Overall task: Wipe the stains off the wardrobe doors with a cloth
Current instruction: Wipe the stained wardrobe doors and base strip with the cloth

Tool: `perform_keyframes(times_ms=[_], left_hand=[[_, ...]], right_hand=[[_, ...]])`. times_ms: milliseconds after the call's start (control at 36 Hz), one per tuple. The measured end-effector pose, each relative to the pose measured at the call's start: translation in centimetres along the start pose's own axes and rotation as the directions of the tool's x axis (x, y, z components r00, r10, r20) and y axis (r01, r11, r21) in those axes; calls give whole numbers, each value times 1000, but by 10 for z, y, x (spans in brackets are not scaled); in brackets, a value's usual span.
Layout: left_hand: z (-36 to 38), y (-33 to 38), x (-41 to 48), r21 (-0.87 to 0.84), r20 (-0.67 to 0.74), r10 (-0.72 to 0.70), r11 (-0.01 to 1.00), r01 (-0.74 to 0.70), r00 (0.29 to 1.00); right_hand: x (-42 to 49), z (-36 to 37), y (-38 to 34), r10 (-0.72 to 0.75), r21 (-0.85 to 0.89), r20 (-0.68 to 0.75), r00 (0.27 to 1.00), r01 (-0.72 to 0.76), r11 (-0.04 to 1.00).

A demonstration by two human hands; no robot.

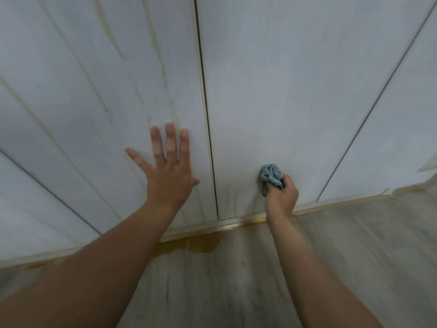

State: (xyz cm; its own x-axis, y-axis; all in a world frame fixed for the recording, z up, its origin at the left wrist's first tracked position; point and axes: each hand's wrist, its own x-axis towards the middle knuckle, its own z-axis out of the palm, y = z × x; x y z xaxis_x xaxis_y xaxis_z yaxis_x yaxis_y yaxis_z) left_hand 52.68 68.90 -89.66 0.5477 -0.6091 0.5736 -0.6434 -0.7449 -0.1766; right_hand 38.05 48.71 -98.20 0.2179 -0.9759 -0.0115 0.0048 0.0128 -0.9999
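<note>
White wardrobe doors fill the upper view. The left door carries long yellowish drip stains running down it. The right door looks mostly plain, with faint streaks low near the dark gap between the doors. My left hand lies flat on the left door with fingers spread, holding nothing. My right hand grips a crumpled blue cloth and presses it against the lower part of the right door.
A pale plinth runs under the doors, with yellow-brown liquid along it. A brownish puddle sits on the grey wood-look floor below the door gap. Further door panels stand at far left and far right.
</note>
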Motion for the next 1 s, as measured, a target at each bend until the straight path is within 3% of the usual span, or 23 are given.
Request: perform_keyframes(times_ms=[83,194,389,444,639,722,806,861,944,1000], left_hand=[[2,-1,0,-13,-10,-3,1000,3,1000],[1,0,0,-12,-10,-3,1000,3,1000],[0,-1,0,1,17,-8,1000,8,1000],[-1,-2,-1,5,20,-10,1000,10,1000],[1,1,-1,2,9,-17,1000,17,1000],[5,1,-2,0,-16,-26,1000,26,1000],[7,-1,1,3,-31,-14,1000,14,999],[6,0,0,-12,-31,-10,1000,10,999],[4,1,-1,-18,-37,-10,1000,9,999],[3,0,-2,-22,-41,-3,1000,2,999]], right_hand=[[13,-9,-5,54,24,-165,985,-51,998],[2,5,-5,70,-34,-223,972,-79,996],[-61,49,8,-63,3,66,996,63,998],[-57,46,12,-45,-1,97,994,45,999],[-26,30,3,22,20,-199,980,-18,1000],[-50,44,4,-37,20,-104,994,39,999],[-80,65,10,-165,-26,140,976,170,985],[-90,71,16,-166,-68,266,950,190,979],[-85,68,18,-117,-34,290,950,133,991],[-76,61,18,-71,-20,203,977,76,997]])
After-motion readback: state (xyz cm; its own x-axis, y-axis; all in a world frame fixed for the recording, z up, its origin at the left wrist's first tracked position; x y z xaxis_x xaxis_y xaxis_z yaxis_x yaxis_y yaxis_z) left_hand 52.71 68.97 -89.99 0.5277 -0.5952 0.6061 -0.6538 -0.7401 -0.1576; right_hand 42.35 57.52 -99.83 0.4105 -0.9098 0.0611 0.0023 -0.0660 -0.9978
